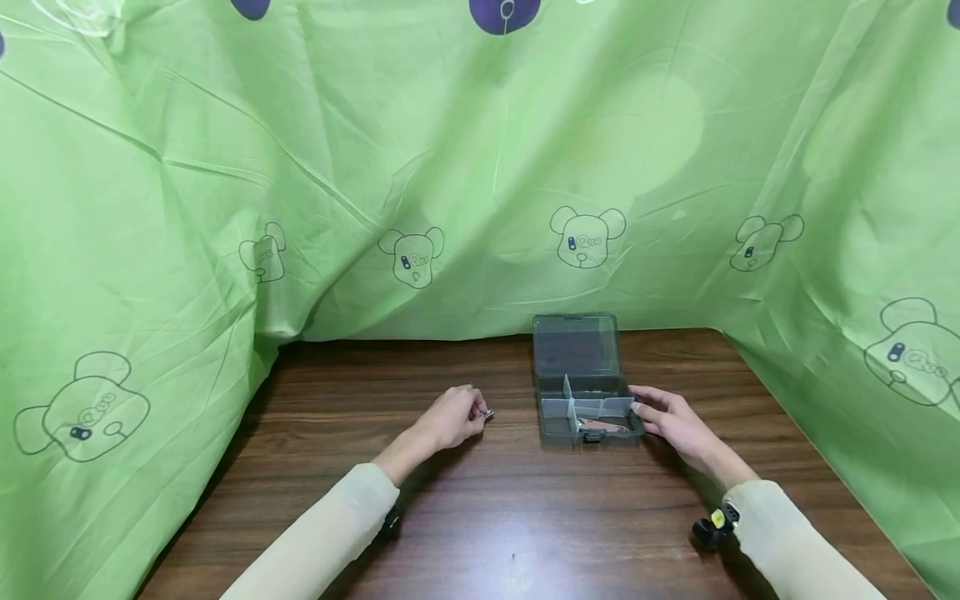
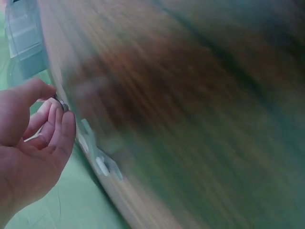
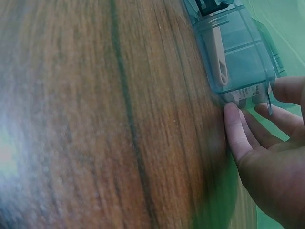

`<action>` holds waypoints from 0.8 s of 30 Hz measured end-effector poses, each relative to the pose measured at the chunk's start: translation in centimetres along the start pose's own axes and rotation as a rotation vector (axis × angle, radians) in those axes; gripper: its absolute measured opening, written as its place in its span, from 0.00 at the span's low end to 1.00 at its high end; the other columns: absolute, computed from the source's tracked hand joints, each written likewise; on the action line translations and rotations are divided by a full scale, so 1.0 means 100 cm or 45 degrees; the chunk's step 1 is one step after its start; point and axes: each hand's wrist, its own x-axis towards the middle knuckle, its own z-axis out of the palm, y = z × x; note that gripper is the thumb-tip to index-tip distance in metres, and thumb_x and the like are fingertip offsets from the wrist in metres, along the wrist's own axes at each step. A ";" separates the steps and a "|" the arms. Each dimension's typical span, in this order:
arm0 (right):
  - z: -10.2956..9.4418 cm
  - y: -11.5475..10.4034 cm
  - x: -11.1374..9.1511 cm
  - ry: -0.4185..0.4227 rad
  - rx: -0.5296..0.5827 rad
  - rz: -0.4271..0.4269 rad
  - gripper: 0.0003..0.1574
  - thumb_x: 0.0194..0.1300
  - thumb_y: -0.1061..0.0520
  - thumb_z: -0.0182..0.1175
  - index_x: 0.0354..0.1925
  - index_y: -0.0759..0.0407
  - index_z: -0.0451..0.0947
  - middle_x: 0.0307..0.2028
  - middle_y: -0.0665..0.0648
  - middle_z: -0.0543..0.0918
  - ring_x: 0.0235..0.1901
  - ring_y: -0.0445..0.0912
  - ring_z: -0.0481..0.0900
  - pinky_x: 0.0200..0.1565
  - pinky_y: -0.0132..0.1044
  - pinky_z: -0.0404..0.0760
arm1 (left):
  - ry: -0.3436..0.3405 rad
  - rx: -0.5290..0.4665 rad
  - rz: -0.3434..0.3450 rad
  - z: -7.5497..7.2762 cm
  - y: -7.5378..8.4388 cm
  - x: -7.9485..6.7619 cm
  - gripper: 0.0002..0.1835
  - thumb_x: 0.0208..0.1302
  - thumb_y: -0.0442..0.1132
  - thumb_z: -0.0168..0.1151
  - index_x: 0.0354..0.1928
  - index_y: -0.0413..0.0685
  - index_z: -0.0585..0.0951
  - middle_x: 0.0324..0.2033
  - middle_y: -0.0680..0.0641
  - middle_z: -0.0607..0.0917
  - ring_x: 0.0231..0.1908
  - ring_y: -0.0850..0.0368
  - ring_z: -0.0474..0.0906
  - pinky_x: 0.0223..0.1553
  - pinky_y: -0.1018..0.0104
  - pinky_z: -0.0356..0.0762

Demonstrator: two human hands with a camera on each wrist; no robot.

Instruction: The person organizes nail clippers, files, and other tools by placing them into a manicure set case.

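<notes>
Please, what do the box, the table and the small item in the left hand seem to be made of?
Box: probably smooth plastic, since it is tinted and see-through. Table: wood or wood-look laminate, somewhat glossy; grain and a bright reflection show. Item: perhaps shiny metal; it glints but is mostly hidden.

The sleeved left forearm (image 1: 315, 533) and right forearm (image 1: 798, 537) reach forward from the bottom of the head view, slanting toward each other. The left hand (image 1: 450, 418) shows its back there, knuckles uppermost; its thumb (image 2: 35, 89) and bent fingers (image 2: 64, 131) come together at the tips in a pinch. The right hand (image 1: 678, 427) turns inward, its fingers stretched out with a gentle bend and its thumb set opposite them. The 2 hands stand well apart.
</notes>
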 end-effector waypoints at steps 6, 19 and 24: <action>0.000 -0.001 0.000 -0.001 -0.003 0.003 0.37 0.74 0.52 0.56 0.73 0.65 0.57 0.69 0.69 0.64 0.59 0.50 0.74 0.53 0.33 0.79 | 0.046 -0.065 0.064 -0.002 0.001 0.005 0.05 0.60 0.35 0.65 0.38 0.48 0.82 0.34 0.54 0.81 0.35 0.64 0.78 0.37 0.75 0.77; -0.001 0.001 -0.001 -0.002 -0.008 0.001 0.38 0.74 0.50 0.55 0.73 0.65 0.57 0.70 0.69 0.63 0.61 0.51 0.73 0.53 0.33 0.79 | 0.047 -0.080 0.187 -0.013 0.032 0.026 0.04 0.62 0.37 0.64 0.38 0.49 0.80 0.33 0.56 0.80 0.34 0.66 0.78 0.38 0.78 0.76; 0.000 0.001 0.000 -0.005 -0.004 -0.002 0.38 0.75 0.50 0.55 0.73 0.65 0.57 0.70 0.69 0.63 0.61 0.51 0.73 0.53 0.34 0.79 | 0.056 -0.112 0.233 -0.014 0.047 0.036 0.03 0.62 0.37 0.64 0.37 0.50 0.80 0.33 0.57 0.80 0.34 0.67 0.78 0.38 0.80 0.76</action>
